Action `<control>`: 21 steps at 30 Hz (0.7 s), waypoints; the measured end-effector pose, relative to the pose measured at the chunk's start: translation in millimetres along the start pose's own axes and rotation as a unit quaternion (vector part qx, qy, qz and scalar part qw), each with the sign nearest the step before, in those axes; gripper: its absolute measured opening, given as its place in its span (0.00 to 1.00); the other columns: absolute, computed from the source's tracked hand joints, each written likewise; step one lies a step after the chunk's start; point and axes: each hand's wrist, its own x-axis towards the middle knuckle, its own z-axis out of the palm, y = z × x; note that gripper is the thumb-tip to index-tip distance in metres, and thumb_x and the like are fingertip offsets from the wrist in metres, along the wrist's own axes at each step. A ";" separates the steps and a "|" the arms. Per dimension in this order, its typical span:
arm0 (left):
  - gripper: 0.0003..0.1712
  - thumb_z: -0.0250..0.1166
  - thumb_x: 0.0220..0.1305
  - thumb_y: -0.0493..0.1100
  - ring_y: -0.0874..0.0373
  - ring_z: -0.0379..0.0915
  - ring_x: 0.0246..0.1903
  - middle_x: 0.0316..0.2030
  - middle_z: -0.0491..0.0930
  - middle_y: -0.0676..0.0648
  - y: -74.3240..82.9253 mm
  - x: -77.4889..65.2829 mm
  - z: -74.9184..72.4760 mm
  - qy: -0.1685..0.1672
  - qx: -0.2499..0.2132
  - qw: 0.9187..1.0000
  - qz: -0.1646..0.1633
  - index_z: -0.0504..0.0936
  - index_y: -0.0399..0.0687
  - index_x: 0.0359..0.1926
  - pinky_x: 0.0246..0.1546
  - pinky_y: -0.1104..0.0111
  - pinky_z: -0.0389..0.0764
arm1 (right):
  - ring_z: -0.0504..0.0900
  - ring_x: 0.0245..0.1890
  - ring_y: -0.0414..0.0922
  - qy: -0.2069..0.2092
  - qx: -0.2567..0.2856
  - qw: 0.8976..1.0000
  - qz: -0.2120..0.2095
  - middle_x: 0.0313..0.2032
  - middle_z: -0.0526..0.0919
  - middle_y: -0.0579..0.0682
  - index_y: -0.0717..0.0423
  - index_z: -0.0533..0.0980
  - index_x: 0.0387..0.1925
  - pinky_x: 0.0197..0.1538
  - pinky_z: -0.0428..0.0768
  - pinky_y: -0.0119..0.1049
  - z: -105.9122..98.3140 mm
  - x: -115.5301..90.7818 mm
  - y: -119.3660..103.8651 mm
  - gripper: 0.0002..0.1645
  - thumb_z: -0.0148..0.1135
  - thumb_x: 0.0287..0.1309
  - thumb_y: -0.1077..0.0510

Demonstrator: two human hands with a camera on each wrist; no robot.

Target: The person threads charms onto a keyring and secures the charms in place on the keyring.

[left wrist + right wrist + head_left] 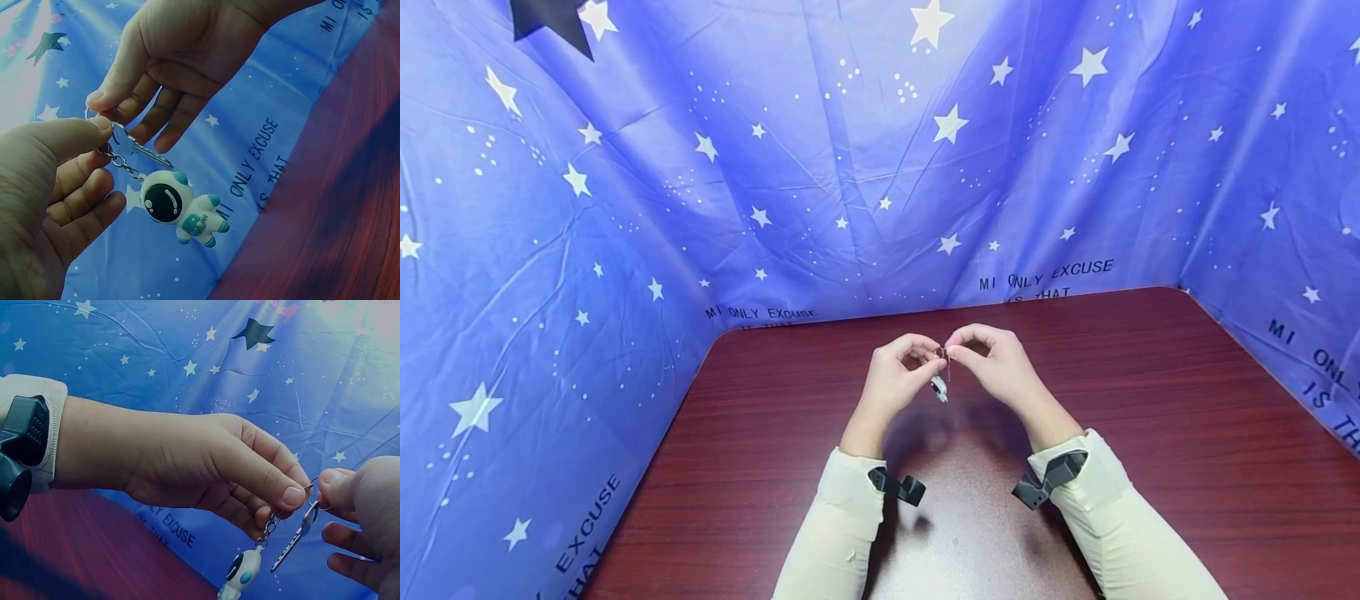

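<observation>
Both hands are raised close together over the table, sharing a thin metal key ring. My left hand pinches the ring between thumb and forefinger, beside the chain. Opposite it, my right hand pinches the ring's other side with thumb and forefinger. A silver key is on the ring and hangs between the hands. From a short chain dangles a white astronaut keychain figure with a black visor and teal patches. The fingertips hide part of the ring.
Beneath the hands lies a dark red wood-grain table. Blue star-print cloth hangs around its back and sides. Black wrist cameras are strapped over the cream sleeves.
</observation>
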 end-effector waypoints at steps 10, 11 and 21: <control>0.12 0.74 0.56 0.30 0.63 0.79 0.30 0.29 0.85 0.42 -5.0 -1.7 4.4 -0.015 -0.020 1.000 0.009 0.83 0.38 0.41 0.33 0.71 0.81 | 0.80 0.31 0.46 0.008 -0.004 1.000 -0.004 0.33 0.86 0.50 0.60 0.82 0.37 0.33 0.75 0.30 -2.2 -0.3 -1.2 0.03 0.68 0.62 0.63; 0.12 0.74 0.56 0.30 0.62 0.79 0.31 0.30 0.85 0.42 -5.7 -1.8 4.7 -0.016 -0.024 1.000 0.009 0.83 0.38 0.42 0.33 0.70 0.81 | 0.80 0.31 0.46 0.008 -0.004 1.000 -0.004 0.33 0.86 0.50 0.60 0.82 0.37 0.33 0.75 0.30 -2.3 -0.2 -1.4 0.03 0.68 0.62 0.63; 0.23 0.71 0.56 0.25 0.54 0.78 0.31 0.32 0.84 0.34 -11.9 -3.2 13.4 -0.027 -0.069 0.997 -0.020 0.74 0.33 0.51 0.36 0.67 0.80 | 0.80 0.30 0.40 0.017 -0.005 1.000 -0.003 0.32 0.86 0.52 0.61 0.82 0.37 0.33 0.76 0.29 -2.6 -0.1 -3.2 0.03 0.68 0.62 0.64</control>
